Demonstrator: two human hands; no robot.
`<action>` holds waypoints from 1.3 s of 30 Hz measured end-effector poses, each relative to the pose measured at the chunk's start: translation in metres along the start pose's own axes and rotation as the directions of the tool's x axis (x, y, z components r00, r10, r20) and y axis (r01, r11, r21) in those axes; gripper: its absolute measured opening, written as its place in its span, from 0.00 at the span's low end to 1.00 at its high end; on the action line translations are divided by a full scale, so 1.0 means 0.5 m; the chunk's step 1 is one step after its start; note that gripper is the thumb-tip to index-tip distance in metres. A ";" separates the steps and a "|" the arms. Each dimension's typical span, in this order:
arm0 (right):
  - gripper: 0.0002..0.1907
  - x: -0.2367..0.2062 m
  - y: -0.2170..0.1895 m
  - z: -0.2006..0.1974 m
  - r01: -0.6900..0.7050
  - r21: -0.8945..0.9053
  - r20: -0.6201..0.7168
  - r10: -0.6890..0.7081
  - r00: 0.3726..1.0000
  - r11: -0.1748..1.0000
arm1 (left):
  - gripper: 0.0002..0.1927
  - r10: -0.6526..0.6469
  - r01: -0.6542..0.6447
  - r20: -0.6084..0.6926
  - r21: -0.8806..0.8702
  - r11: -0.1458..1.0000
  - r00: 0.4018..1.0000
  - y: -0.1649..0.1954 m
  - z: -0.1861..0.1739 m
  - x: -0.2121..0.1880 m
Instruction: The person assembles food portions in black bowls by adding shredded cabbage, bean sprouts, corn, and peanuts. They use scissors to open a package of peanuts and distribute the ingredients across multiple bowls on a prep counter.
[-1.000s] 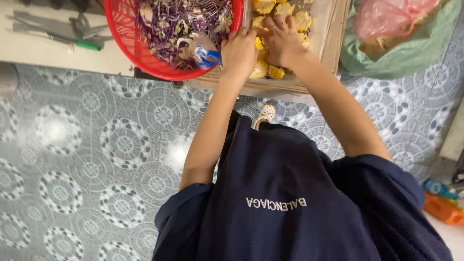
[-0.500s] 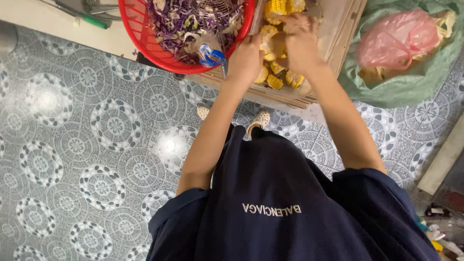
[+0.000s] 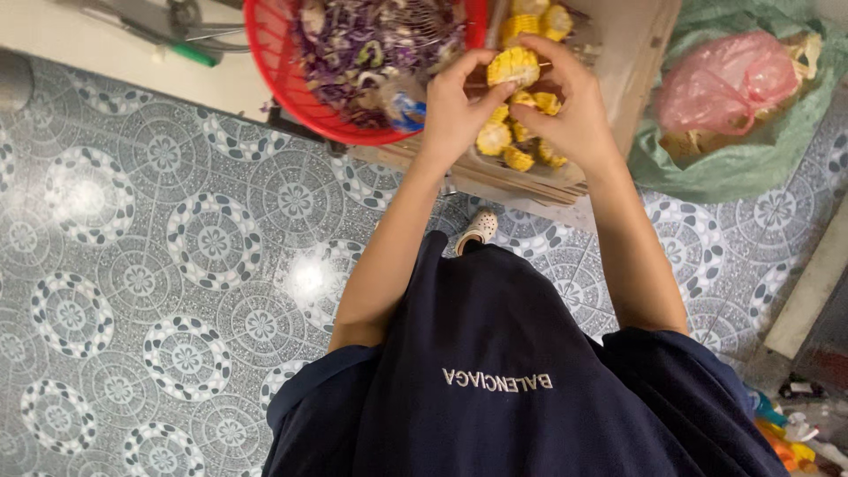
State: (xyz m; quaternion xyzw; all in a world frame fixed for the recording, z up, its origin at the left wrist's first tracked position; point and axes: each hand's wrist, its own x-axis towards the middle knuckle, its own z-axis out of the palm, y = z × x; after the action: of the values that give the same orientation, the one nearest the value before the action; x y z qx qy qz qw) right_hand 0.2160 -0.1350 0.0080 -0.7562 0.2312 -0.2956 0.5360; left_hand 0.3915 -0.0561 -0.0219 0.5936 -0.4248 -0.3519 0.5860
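Observation:
Both of my hands hold one yellow piece of corn cob (image 3: 513,64) above a wooden board (image 3: 565,184). My left hand (image 3: 453,110) grips its left end and my right hand (image 3: 572,110) its right end. Several more cut corn pieces (image 3: 517,146) lie on the board under my hands. A red plastic basket (image 3: 291,97) with shredded purple cabbage (image 3: 371,44) sits just left of my left hand, with a small blue object (image 3: 408,110) at its near rim.
A green bag (image 3: 707,168) holding a pink plastic bag (image 3: 720,84) and husks lies on the patterned tile floor (image 3: 159,265) at the right. Scissors and a green-tipped tool (image 3: 190,44) rest on a pale ledge at top left. Coloured clutter (image 3: 786,433) sits bottom right.
The view has shifted, so the board and basket sit further right and lower in frame. My hands have come together and lifted one corn piece off the pile.

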 end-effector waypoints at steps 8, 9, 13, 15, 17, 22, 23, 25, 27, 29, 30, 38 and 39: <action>0.18 0.138 -0.054 0.257 0.018 0.092 0.016 -0.019 1.000 0.996 | 0.14 0.280 -0.247 -0.133 0.223 0.943 0.951 0.080 -0.308 -0.042; 0.18 0.156 -0.066 0.294 0.008 0.034 0.018 -0.009 1.000 0.999 | 0.14 0.299 -0.253 -0.149 0.267 0.930 0.943 0.089 -0.354 -0.049; 0.16 0.241 -0.106 0.467 0.161 -0.003 0.056 -0.160 0.985 0.987 | 0.16 0.439 -0.321 -0.208 0.431 0.843 0.874 0.104 -0.550 -0.088; 0.15 0.279 -0.114 0.564 0.107 0.051 0.078 -0.110 0.991 0.993 | 0.15 0.406 -0.265 -0.254 0.449 0.854 0.878 0.090 -0.641 -0.108; 0.16 0.312 -0.115 0.663 0.018 0.092 0.102 -0.027 0.994 0.996 | 0.15 0.350 -0.198 -0.303 0.436 0.878 0.887 0.065 -0.736 -0.132; 0.17 0.381 -0.102 0.896 -0.044 0.282 0.170 -0.005 0.985 0.958 | 0.14 -0.042 0.001 -0.378 -0.109 0.994 0.925 -0.023 -0.929 -0.162; 0.17 0.390 -0.098 0.930 -0.079 0.330 0.188 0.017 0.982 0.941 | 0.14 -0.062 0.000 -0.383 -0.160 0.987 0.922 -0.041 -0.961 -0.167; 0.18 0.420 -0.090 0.986 -0.145 0.377 0.211 0.067 0.975 0.915 | 0.14 -0.087 -0.020 -0.393 -0.260 0.965 0.915 -0.074 -1.021 -0.167; 0.18 0.448 -0.082 1.025 -0.216 0.370 0.222 0.140 0.965 0.903 | 0.15 -0.112 -0.050 -0.403 -0.370 0.928 0.908 -0.104 -1.068 -0.162; 0.17 0.489 -0.074 1.062 -0.286 0.444 0.196 0.220 0.956 0.849 | 0.15 -0.114 -0.061 -0.416 -0.384 0.921 0.902 -0.127 -1.117 -0.140; 0.17 0.506 -0.069 1.079 -0.324 0.478 0.188 0.265 0.946 0.817 | 0.16 -0.121 -0.063 -0.424 -0.394 0.917 0.898 -0.138 -1.138 -0.133; 0.17 0.748 -0.049 1.202 -0.300 0.655 0.029 0.374 0.927 0.693 | 0.10 -0.064 -0.035 -0.375 -0.252 0.967 0.925 -0.192 -1.365 0.044; 0.17 0.786 -0.048 1.214 -0.289 0.667 0.002 0.387 0.922 0.687 | 0.10 -0.036 -0.062 -0.353 -0.263 0.963 0.935 -0.195 -1.400 0.075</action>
State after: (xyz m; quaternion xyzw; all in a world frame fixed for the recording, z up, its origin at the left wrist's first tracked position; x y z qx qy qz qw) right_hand 0.9210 0.0198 -0.0430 -0.4417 0.2849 -0.3052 0.7941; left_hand 1.0562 0.1828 -0.0698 0.5591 -0.2641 -0.2899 0.7305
